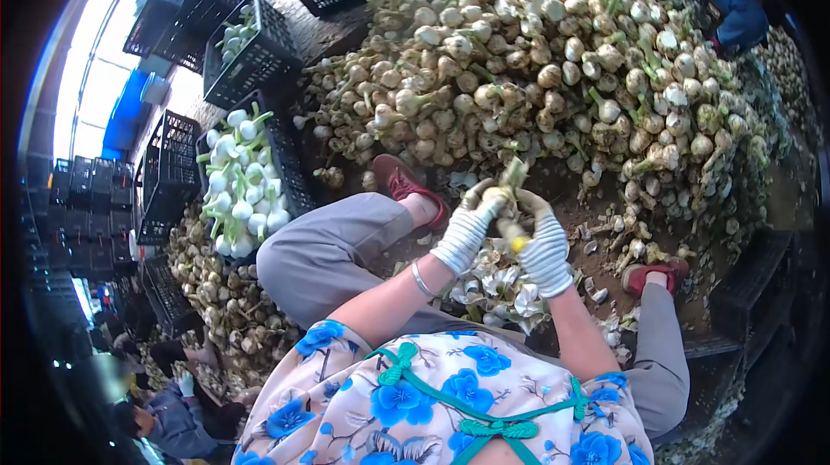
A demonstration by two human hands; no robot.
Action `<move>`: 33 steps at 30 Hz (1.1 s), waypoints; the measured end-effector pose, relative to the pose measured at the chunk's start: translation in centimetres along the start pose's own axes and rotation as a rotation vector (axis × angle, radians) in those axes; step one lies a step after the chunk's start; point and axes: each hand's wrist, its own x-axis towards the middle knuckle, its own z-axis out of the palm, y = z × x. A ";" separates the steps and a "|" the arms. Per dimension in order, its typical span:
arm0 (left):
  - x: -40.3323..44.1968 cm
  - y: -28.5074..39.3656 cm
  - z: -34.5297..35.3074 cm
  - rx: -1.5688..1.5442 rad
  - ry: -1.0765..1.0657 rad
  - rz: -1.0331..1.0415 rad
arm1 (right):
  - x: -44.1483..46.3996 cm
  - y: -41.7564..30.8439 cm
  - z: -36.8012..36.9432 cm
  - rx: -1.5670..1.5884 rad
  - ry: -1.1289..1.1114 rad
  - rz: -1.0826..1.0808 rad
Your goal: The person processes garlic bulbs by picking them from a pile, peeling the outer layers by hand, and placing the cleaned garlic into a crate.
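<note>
My left hand, in a white ribbed glove with dirty fingertips, is closed around a garlic bulb. Its cut green stem points up between my hands. Opposite it, my right hand, gloved the same way, has its fingers curled in against the bulb. A small yellow patch shows at the right fingers; whether it belongs to a tool or the glove I cannot tell. Loose white garlic skins lie below my hands, between my legs.
A large heap of untrimmed garlic spreads ahead. On the left stands a black crate filled with clean white garlic bulbs, near more garlic on the ground. Other black crates stand behind. Another person sits at lower left.
</note>
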 end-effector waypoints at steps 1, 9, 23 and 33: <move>0.1 0.4 -0.8 -0.005 -0.020 0.019 | 0.5 2.3 -0.2 0.242 0.045 -0.007; -3.1 1.5 -0.8 0.022 -0.311 -0.002 | 0.1 -1.5 -0.9 0.044 -0.077 0.010; -4.1 2.3 -0.3 0.009 -0.491 0.069 | -1.2 -0.3 -1.2 0.192 0.063 0.216; -4.1 2.7 0.2 -0.285 -0.339 -0.341 | -0.3 1.3 -1.1 -0.371 0.144 -0.341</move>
